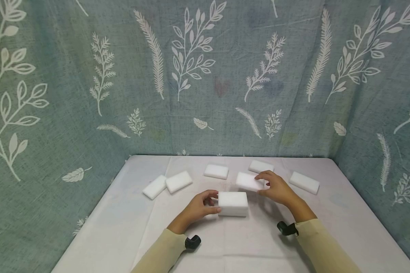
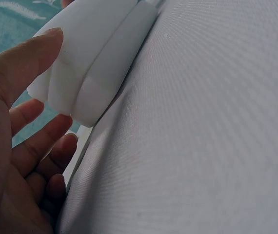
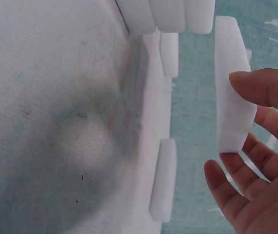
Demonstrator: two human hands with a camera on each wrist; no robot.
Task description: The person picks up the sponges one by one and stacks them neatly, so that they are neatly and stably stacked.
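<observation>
A stack of three white foam sponges (image 1: pixel 233 204) stands on the table. My left hand (image 1: pixel 199 206) holds its left end, thumb (image 2: pixel 49 48) against the near side and other fingers round the end and behind. My right hand (image 1: pixel 276 187) pinches another white foam sponge (image 1: pixel 247 181) at its right end. In the right wrist view this held sponge (image 3: pixel 232 92) hangs above the table, apart from the stack, at a level just over its top. The thumb lies on its near edge, and the far fingertips are partly hidden behind it.
Loose white sponges lie around on the white-covered table (image 1: pixel 177 242): two at the left (image 1: pixel 155 187), one at the back middle (image 1: pixel 216 171), one behind my right hand (image 1: pixel 260 166) and one at the right (image 1: pixel 304 182). Leaf-patterned green cloth (image 1: pixel 222 76) hangs behind and along both sides.
</observation>
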